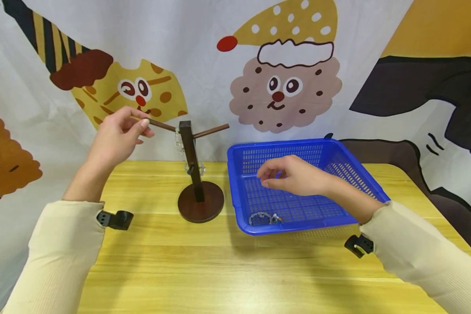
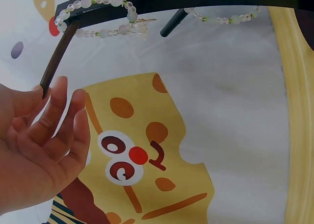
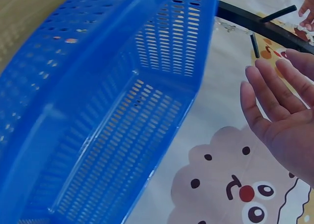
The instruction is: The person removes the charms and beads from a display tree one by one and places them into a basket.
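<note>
My left hand (image 1: 119, 135) pinches the tip of the upper left peg (image 1: 162, 125) of a dark brown wooden jewelry stand (image 1: 192, 159). A bracelet (image 2: 86, 2) of clear, white and green beads hangs on that peg, close to the post. Lower down, another beaded bracelet (image 2: 235, 19) hangs by a short peg (image 2: 172, 24). Above the blue plastic basket (image 1: 232, 183), my right hand (image 1: 294, 176) hovers with loosely bent fingers and holds nothing. One bracelet (image 1: 261, 215) with clear beads lies in the basket's front left corner.
The stand's round base (image 1: 201, 213) rests on a yellow wood-grain table (image 1: 204, 270), just left of the basket. The upper right peg (image 1: 212, 131) points toward the basket. Behind the table hangs a white cloth (image 1: 204, 56) with cartoon prints.
</note>
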The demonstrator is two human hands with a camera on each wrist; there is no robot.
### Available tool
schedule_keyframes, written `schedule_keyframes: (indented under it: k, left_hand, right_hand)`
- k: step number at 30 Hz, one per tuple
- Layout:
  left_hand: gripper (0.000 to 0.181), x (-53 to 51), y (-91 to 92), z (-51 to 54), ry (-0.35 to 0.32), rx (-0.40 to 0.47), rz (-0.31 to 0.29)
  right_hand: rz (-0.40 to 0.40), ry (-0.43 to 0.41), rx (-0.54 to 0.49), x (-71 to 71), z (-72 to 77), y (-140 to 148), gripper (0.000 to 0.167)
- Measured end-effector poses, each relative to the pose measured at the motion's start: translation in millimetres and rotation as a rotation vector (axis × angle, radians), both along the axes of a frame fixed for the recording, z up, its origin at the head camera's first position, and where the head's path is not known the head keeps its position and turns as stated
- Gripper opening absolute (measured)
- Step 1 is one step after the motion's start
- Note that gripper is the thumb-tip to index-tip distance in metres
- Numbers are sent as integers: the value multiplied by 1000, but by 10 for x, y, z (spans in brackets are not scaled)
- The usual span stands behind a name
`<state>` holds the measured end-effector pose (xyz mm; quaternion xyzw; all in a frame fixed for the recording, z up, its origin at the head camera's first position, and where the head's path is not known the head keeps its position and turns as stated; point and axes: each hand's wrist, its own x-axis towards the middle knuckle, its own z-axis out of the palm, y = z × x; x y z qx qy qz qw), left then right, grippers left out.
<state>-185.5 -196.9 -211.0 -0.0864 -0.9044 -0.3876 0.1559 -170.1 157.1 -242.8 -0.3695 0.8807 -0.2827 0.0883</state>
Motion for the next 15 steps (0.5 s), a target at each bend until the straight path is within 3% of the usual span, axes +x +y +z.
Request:
schedule_keyframes:
  k: [15]
  left_hand:
    - [27,12,13,3,7,1,-2]
  right_hand:
    - [-46,51,-63,-232,199,-229,15]
